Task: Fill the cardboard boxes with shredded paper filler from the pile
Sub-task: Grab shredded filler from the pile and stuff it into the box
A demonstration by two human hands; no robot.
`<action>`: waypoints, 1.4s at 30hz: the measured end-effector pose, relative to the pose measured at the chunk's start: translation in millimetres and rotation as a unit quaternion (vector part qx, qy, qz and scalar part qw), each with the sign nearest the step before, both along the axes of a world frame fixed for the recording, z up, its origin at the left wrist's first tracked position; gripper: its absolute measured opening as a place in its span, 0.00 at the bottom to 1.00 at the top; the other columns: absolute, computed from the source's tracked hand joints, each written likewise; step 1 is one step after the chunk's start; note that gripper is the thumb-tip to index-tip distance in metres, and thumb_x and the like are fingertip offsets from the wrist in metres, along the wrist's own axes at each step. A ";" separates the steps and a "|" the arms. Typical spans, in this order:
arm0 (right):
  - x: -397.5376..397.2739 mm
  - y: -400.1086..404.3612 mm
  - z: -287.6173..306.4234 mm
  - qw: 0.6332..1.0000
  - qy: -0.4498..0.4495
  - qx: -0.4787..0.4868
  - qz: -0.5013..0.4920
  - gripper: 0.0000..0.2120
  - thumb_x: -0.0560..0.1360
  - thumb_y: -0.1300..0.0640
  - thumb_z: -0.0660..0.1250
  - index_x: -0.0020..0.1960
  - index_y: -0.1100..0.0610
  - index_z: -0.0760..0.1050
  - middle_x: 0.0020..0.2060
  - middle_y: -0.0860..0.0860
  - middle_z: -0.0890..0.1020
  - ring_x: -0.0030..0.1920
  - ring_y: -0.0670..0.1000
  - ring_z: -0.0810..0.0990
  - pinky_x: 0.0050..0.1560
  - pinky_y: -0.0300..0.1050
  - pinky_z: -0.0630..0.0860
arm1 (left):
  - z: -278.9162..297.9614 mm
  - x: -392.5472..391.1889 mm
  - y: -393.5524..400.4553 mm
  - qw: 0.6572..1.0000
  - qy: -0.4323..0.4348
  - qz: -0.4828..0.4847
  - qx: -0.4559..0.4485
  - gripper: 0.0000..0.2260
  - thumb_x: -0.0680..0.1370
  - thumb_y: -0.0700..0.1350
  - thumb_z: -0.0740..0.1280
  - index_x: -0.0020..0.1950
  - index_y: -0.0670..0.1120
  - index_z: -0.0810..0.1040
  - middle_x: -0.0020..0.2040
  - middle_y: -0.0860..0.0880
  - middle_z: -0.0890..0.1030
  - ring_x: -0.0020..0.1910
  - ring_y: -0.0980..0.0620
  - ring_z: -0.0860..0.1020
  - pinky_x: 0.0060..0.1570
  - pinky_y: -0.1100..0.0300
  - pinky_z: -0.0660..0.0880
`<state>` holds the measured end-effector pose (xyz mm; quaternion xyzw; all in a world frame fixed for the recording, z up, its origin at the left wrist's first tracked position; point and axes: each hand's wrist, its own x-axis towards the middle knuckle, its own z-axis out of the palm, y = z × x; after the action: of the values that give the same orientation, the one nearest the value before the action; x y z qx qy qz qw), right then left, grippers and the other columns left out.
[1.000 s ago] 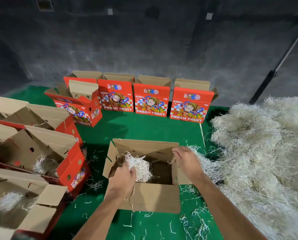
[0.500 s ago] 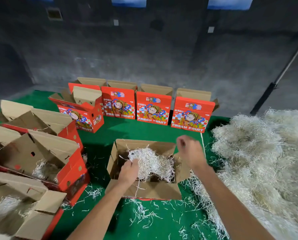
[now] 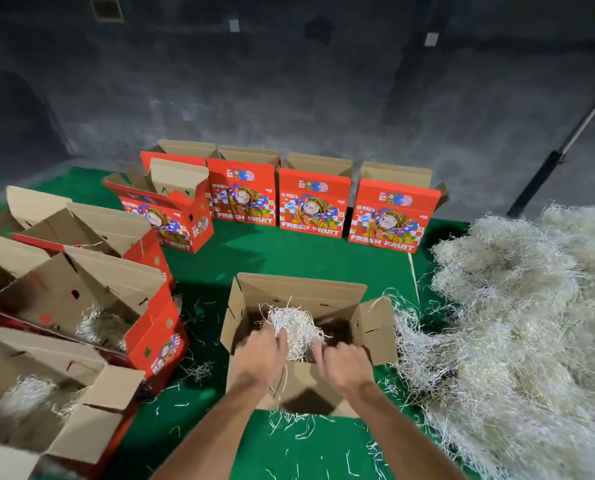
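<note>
Both hands in open box (image 3: 299,292) mid-mat: left hand (image 3: 259,356) grips shredded paper (image 3: 297,327); right hand (image 3: 344,363) blurred, grip unclear. Left-edge boxes (image 3: 91,306) hold filler; far-edge row (image 3: 315,202) seemingly unfilled; pile (image 3: 517,323) remains.

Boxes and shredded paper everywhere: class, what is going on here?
A person is packing an open cardboard box on the green mat. Both the left hand and the right hand reach into it, handling a clump of shredded paper. The big pile lies to the right.
</note>
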<state>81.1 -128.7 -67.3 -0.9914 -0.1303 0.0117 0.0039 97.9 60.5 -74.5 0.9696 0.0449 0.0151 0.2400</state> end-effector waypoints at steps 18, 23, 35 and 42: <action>-4.2 -7.0 18.8 0.995 -0.006 -0.075 -0.060 0.15 0.79 0.60 0.56 0.64 0.54 0.72 0.48 0.52 0.84 0.43 0.55 0.84 0.35 0.46 0.71 | 10.8 -13.8 10.6 0.993 0.102 0.033 -0.052 0.14 0.84 0.50 0.56 0.47 0.44 0.75 0.34 0.48 0.78 0.27 0.54 0.77 0.24 0.62 0.73; 3.8 -25.2 23.3 0.982 0.038 -0.181 0.041 0.18 0.81 0.53 0.56 0.44 0.56 0.83 0.38 0.51 0.84 0.37 0.53 0.82 0.40 0.45 0.79 | 28.8 -1.3 14.3 0.988 0.157 0.014 0.000 0.16 0.84 0.52 0.58 0.45 0.43 0.77 0.39 0.46 0.82 0.31 0.53 0.79 0.31 0.59 0.79; -7.8 -20.5 27.8 0.984 0.134 0.026 -0.116 0.21 0.83 0.44 0.53 0.50 0.56 0.79 0.45 0.51 0.83 0.45 0.52 0.83 0.44 0.45 0.76 | 32.2 -13.6 -1.5 0.945 0.213 0.013 -0.249 0.16 0.79 0.64 0.58 0.41 0.53 0.69 0.36 0.59 0.71 0.32 0.61 0.72 0.37 0.62 0.73; -19.8 25.7 37.7 0.585 0.279 0.723 -0.239 0.42 0.74 0.23 0.48 0.78 0.48 0.62 0.75 0.51 0.67 0.76 0.53 0.64 0.76 0.61 0.59 | 38.0 -36.6 -48.4 0.897 0.144 0.079 -0.410 0.38 0.75 0.60 0.69 0.80 0.53 0.55 0.77 0.54 0.64 0.75 0.47 0.63 0.74 0.44 0.61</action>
<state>61.4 -103.0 -29.7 -0.6054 0.1532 0.1887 0.7579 61.4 12.0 -36.4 0.7699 0.1573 -0.1255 0.6056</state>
